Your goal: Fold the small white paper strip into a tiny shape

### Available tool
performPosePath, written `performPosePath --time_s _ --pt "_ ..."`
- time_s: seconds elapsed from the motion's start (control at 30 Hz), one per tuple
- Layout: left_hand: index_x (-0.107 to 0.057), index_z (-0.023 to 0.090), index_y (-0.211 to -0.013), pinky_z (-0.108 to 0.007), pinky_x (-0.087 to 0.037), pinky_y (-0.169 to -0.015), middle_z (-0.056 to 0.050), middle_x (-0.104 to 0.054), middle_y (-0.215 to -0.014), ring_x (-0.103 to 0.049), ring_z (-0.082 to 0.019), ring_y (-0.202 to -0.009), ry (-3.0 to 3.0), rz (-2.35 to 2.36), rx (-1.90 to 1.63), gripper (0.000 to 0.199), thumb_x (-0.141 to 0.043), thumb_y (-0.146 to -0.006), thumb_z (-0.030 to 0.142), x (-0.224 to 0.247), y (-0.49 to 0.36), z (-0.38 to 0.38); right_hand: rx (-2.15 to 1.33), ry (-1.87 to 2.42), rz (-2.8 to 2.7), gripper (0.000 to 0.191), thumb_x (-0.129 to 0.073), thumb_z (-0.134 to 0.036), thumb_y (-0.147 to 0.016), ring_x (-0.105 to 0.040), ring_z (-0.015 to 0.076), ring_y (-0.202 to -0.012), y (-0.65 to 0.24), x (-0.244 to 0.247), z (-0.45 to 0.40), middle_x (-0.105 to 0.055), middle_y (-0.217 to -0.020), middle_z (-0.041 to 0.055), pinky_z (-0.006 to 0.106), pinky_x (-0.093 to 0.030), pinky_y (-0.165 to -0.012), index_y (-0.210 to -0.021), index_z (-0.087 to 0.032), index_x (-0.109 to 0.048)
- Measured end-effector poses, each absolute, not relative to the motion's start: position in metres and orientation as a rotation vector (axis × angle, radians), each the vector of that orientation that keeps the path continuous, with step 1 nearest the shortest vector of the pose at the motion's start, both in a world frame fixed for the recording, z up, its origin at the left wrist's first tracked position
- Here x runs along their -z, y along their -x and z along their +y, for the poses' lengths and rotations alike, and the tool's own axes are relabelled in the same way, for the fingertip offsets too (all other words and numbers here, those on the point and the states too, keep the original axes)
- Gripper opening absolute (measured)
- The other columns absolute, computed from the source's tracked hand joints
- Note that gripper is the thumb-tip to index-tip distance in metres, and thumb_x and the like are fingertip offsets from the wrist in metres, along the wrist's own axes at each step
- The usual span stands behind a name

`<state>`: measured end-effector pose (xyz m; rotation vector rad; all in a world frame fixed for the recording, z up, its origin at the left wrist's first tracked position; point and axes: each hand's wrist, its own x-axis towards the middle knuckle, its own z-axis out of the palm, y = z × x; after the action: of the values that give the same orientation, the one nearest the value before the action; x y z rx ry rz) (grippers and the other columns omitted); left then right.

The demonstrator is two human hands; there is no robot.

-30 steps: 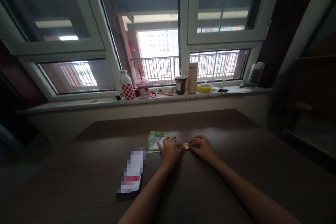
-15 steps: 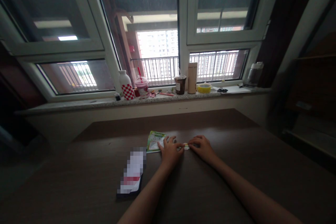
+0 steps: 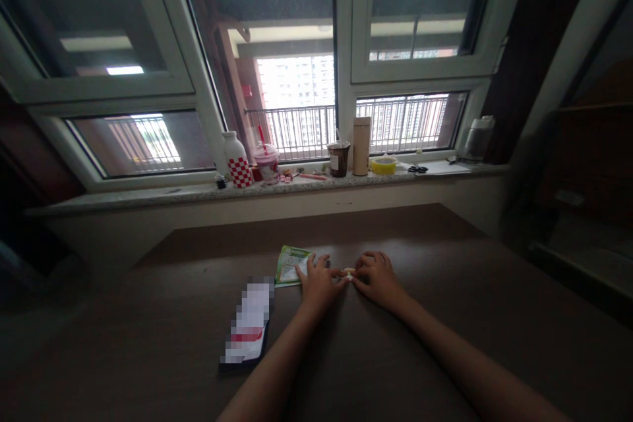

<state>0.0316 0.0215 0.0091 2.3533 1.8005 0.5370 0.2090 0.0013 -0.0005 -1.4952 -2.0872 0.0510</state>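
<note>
A small white piece with a yellowish strip (image 3: pixel 349 272) lies at the tabletop between my hands, mostly covered by fingers; its kind is not clear. My left hand (image 3: pixel 319 285) pinches its left side with thumb and index finger, the other fingers spread. From the right, the curled fingers of my right hand (image 3: pixel 376 278) grip the other side, thumb low and close to the left thumb. Partly behind my left hand lies a flat green and white packet (image 3: pixel 287 267).
A phone (image 3: pixel 250 323) with a blurred-out screen rests left of my left forearm on the brown table (image 3: pixel 425 231). Along the windowsill stand a checkered bottle (image 3: pixel 238 161), a pink drink cup (image 3: pixel 267 163), a dark cup (image 3: pixel 339 159), a tan flask (image 3: pixel 361 145), yellow tape (image 3: pixel 384 166) and scissors (image 3: pixel 418 169).
My right hand has shifted slightly, its thumb now lower and closer to my left thumb. Less of the small white piece shows between the fingers. My left hand has barely moved.
</note>
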Motion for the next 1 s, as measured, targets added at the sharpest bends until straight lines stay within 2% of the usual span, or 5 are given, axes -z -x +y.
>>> performPosePath --time_s 0.13,0.27,0.5,0.7,1.0 --pt "-0.073 0.046 -0.095 -0.073 -0.010 -0.107 0.002 -0.050 -0.142 -0.026 -0.035 -0.140 -2.341 1.805 -0.526 0.022 -0.062 -0.080 0.056 -0.010 -0.032 0.022 -0.096 1.486 -2.091 0.017 -0.060 -0.040 -0.086 -0.047 0.0245 -0.113 -0.213 0.005 0.004 -0.067 -0.104 0.0016 0.048 -0.022 -0.108 -0.092 -0.033 -0.075" --pt "-0.073 0.046 -0.097 -0.072 -0.009 -0.108 0.003 -0.048 -0.144 -0.025 -0.035 -0.140 -2.349 1.815 -0.525 0.022 -0.061 -0.081 0.056 -0.008 -0.032 0.022 -0.124 1.474 -2.059 0.015 -0.063 -0.038 -0.086 -0.050 0.0230 -0.111 -0.215 0.010 0.007 -0.068 -0.101 0.0006 0.049 -0.020 -0.108 -0.095 -0.036 -0.074" --pt "-0.074 0.046 -0.094 -0.073 -0.009 -0.107 0.002 -0.046 -0.145 -0.023 -0.035 -0.141 -2.330 1.823 -0.505 0.020 -0.063 -0.080 0.055 -0.009 -0.032 0.023 -0.117 1.455 -2.031 0.009 -0.066 -0.030 -0.083 -0.050 0.0226 -0.111 -0.214 0.009 0.006 -0.069 -0.095 0.0011 0.050 -0.014 -0.111 -0.087 -0.031 -0.074" --pt "-0.074 0.046 -0.095 -0.073 -0.009 -0.107 0.003 -0.046 -0.145 -0.024 -0.035 -0.141 -2.336 1.816 -0.524 0.021 -0.061 -0.081 0.055 -0.007 -0.032 0.024 -0.088 1.469 -2.043 0.009 -0.064 -0.032 -0.085 -0.050 0.0227 -0.111 -0.212 0.007 0.004 -0.067 -0.097 0.0016 0.051 -0.013 -0.111 -0.086 -0.029 -0.073" --pt "-0.075 0.041 -0.091 -0.073 -0.008 -0.107 0.003 -0.040 -0.150 -0.022 -0.036 -0.141 -2.263 1.830 -0.549 0.025 -0.058 -0.082 0.057 -0.009 -0.034 0.024 -0.154 1.584 -1.977 0.017 -0.062 -0.041 -0.086 -0.049 0.0231 -0.109 -0.211 0.015 0.012 -0.065 -0.101 0.0027 0.044 -0.025 -0.105 -0.088 -0.028 -0.073"
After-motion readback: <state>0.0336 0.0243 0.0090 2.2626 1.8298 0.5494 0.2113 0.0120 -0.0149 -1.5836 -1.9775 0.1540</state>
